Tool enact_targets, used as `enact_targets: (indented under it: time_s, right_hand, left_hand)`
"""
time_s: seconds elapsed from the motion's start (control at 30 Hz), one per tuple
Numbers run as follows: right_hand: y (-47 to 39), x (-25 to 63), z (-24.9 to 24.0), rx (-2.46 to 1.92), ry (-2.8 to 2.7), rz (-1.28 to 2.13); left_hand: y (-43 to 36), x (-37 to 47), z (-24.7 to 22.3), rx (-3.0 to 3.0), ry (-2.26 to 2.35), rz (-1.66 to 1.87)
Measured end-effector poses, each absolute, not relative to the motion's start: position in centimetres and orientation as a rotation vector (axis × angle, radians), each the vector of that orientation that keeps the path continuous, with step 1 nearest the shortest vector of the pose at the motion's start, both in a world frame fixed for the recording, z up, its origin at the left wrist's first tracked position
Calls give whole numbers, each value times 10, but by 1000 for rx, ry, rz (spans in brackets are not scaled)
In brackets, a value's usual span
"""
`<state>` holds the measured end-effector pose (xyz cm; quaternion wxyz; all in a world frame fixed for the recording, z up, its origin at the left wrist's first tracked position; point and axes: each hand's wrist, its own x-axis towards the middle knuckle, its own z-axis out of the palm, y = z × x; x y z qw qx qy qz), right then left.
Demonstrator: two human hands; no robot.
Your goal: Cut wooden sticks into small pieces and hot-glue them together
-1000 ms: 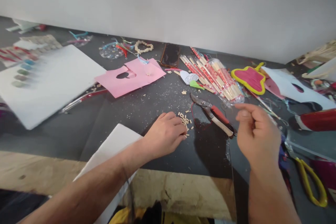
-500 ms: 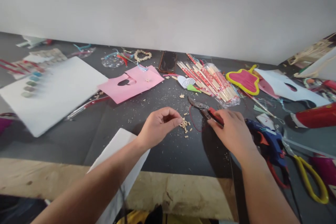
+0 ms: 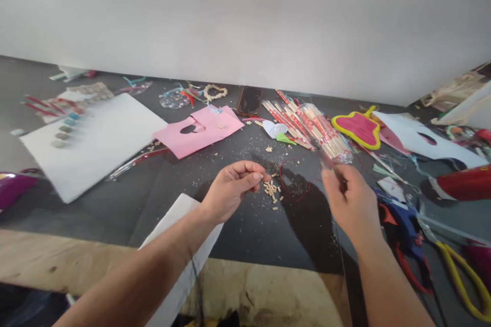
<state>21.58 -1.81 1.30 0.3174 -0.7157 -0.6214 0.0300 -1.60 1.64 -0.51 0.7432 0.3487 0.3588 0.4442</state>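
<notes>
My left hand (image 3: 238, 184) is closed in a pinch just left of a small pile of short wooden stick pieces (image 3: 271, 189). What lies between its fingertips is too small to make out. To the right, my right hand (image 3: 347, 199) is curled around pruning shears (image 3: 324, 162); only a blurred bit of them shows above the fingers, and their red handles are hidden in the hand. A thin red string (image 3: 282, 184) loops on the dark tabletop between the pile and my right hand.
Behind lie pink paper (image 3: 178, 138), a phone (image 3: 249, 100) and bagged chopsticks (image 3: 326, 135). White board (image 3: 99, 148) is at left. On the right are a glue gun (image 3: 402, 230), yellow-handled scissors (image 3: 464, 276) and a red cylinder (image 3: 460, 184). White foam (image 3: 172, 265) lies under my left forearm.
My right hand has lifted and turned, swinging the shears up from beside the pile. My left hand remains pinched by the pieces. The whole view has shifted slightly.
</notes>
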Motion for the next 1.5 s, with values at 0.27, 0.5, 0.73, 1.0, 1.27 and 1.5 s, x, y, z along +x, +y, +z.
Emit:
enact_targets:
  time_s: [0.27, 0.5, 0.73, 1.0, 1.27, 1.5]
  right_hand:
    - [-26, 198, 24, -1364, -1085, 1168]
    - [-36, 182, 10, -1488, -1727, 955]
    - [-34, 183, -1, -1487, -2251, 216]
    - [-33, 182, 2, -1459, -2320, -154]
    - [-35, 178, 11, -1478, -2313, -291]
    - [-35, 178, 6, -1460, -2357, -204]
  left_hand:
    - [21, -17, -6, 553, 623, 988]
    - [24, -20, -1, 463, 566, 1024]
    - [29, -23, -4, 436, 565, 1094]
    - [28, -23, -8, 479, 565, 1086]
    - [28, -21, -8, 465, 545, 1109]
    - [29, -20, -12, 451, 564, 1096]
